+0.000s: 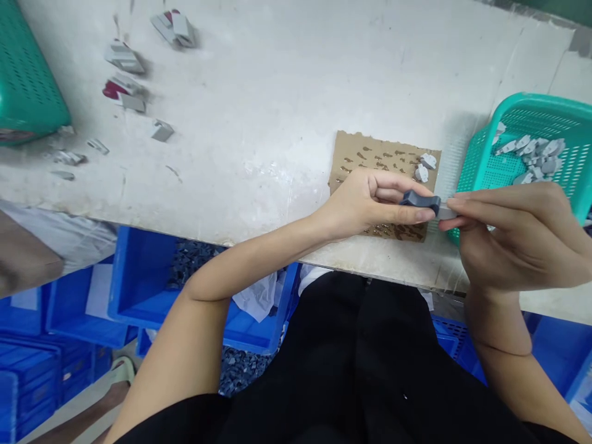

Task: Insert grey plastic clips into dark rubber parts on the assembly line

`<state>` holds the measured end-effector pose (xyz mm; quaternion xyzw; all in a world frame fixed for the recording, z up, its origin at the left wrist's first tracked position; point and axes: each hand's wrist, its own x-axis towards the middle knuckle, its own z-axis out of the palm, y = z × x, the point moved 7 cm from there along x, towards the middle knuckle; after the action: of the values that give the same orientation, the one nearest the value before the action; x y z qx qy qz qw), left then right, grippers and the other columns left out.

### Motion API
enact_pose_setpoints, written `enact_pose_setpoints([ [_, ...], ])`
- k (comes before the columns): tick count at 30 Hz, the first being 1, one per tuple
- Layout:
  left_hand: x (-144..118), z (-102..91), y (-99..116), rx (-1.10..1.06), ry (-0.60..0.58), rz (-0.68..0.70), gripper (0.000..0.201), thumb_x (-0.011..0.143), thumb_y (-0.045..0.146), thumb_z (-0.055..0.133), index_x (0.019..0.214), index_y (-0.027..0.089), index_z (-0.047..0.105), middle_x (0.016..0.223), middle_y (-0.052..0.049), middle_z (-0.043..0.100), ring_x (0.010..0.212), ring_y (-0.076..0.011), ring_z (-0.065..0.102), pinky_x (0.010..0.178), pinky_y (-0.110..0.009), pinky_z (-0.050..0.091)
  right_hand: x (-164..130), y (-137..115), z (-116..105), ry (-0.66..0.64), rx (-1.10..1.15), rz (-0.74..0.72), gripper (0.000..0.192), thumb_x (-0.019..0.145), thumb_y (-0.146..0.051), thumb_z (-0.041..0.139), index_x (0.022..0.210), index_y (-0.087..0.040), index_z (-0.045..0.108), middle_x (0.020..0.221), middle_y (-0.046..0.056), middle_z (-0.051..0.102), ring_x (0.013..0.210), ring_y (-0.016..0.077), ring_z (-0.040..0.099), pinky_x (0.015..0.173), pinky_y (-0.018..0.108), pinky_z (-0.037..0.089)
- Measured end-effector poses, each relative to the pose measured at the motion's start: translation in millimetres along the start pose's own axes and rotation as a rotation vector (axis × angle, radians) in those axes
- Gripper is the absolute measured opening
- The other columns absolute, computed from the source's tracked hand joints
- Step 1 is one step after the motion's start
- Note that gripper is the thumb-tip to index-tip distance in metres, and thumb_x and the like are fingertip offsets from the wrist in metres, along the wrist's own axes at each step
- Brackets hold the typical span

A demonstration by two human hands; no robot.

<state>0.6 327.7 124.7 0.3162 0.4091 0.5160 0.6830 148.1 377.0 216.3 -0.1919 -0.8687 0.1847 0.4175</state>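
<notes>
My left hand (377, 200) pinches a dark blue-grey plastic part (420, 201) with a curved, waisted outline. From the right, my right hand (518, 228) grips a small light grey piece (446, 211) between thumb and fingers. The grey piece meets the right end of the dark part; whether it sits inside it I cannot tell. Under my left hand lies a piece of brown cardboard (383, 155) dotted with wet, shiny brown smears. Two small light grey parts (422, 172) rest near its right edge.
A green basket (472, 154) with several light grey parts (539, 154) stands at right. Another green basket (32, 80) is at far left, near scattered grey parts (124, 58) on the table (259, 80). Blue bins (139, 277) with dark parts sit below the edge. Another person's leg shows lower left.
</notes>
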Motion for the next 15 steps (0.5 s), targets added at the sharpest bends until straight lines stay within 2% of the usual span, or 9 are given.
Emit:
enact_pose_setpoints([
  [2, 2.4, -1.1, 1.0, -0.018, 0.002, -0.002, 0.043, 0.073, 0.041, 0.093, 0.106, 0.017, 0.080, 0.091, -0.002, 0.078, 0.085, -0.0115, 0.072, 0.083, -0.028, 0.058, 4.6, -11.0, 0.4, 0.051, -0.029, -0.127, 0.040, 0.077, 0.006, 0.079, 0.102, -0.025, 0.081, 0.087, 0.000, 0.081, 0.070, 0.0180, 0.075, 0.062, 0.032, 0.056],
  [4, 4.7, -3.7, 1.6, -0.019, 0.026, -0.010, 0.042, 0.074, 0.041, 0.093, 0.106, 0.016, 0.080, 0.092, -0.002, 0.078, 0.082, -0.0097, 0.070, 0.083, -0.027, 0.057, 9.0, -10.2, 2.5, 0.014, -0.067, -0.117, 0.033, 0.082, -0.001, 0.082, 0.105, -0.025, 0.079, 0.090, 0.001, 0.082, 0.077, 0.0208, 0.077, 0.069, 0.035, 0.058],
  [7, 4.6, -13.5, 9.0, 0.038, 0.131, 0.005, 0.040, 0.079, 0.040, 0.089, 0.110, 0.016, 0.080, 0.094, -0.003, 0.078, 0.080, -0.0086, 0.068, 0.083, -0.028, 0.057, 12.2, 6.8, -10.7, 0.031, -0.182, 0.010, 0.023, 0.092, -0.020, 0.081, 0.115, -0.023, 0.078, 0.098, 0.006, 0.082, 0.085, 0.0235, 0.077, 0.077, 0.038, 0.059],
  [10, 3.6, -27.1, 27.6, 0.110, 0.240, 0.003, 0.033, 0.085, 0.031, 0.082, 0.115, 0.016, 0.080, 0.102, -0.007, 0.077, 0.089, -0.0110, 0.070, 0.092, -0.032, 0.059, 8.3, 40.1, -34.1, 0.051, -0.410, 0.240, 0.022, 0.100, -0.030, 0.070, 0.118, -0.022, 0.079, 0.106, 0.009, 0.081, 0.096, 0.0259, 0.076, 0.083, 0.041, 0.060],
  [11, 6.0, -32.5, 36.2, 0.147, 0.268, -0.012, 0.030, 0.088, 0.027, 0.079, 0.115, 0.015, 0.080, 0.104, -0.008, 0.077, 0.092, -0.0119, 0.071, 0.096, -0.034, 0.059, 5.3, 52.1, -37.3, -0.008, -0.476, 0.312, 0.024, 0.102, -0.032, 0.066, 0.119, -0.021, 0.078, 0.111, 0.011, 0.081, 0.103, 0.0280, 0.074, 0.089, 0.043, 0.060],
  [13, 19.5, -47.0, 58.3, 0.256, 0.333, -0.023, 0.025, 0.092, 0.018, 0.073, 0.115, 0.012, 0.079, 0.106, -0.009, 0.075, 0.097, -0.0131, 0.072, 0.100, -0.036, 0.059, -3.0, 72.7, -32.9, -0.211, -0.539, 0.412, 0.036, 0.104, -0.034, 0.056, 0.130, -0.016, 0.073, 0.130, 0.016, 0.075, 0.123, 0.0338, 0.068, 0.106, 0.052, 0.056],
  [15, 46.5, -68.6, 87.1, 0.411, 0.443, 0.026, 0.024, 0.096, 0.013, 0.066, 0.117, 0.008, 0.076, 0.106, -0.008, 0.074, 0.100, -0.0121, 0.072, 0.101, -0.035, 0.058, -13.6, 83.9, -20.8, -0.406, -0.531, 0.459, 0.048, 0.106, -0.033, 0.046, 0.146, -0.012, 0.063, 0.153, 0.021, 0.060, 0.140, 0.0394, 0.057, 0.118, 0.062, 0.046],
])
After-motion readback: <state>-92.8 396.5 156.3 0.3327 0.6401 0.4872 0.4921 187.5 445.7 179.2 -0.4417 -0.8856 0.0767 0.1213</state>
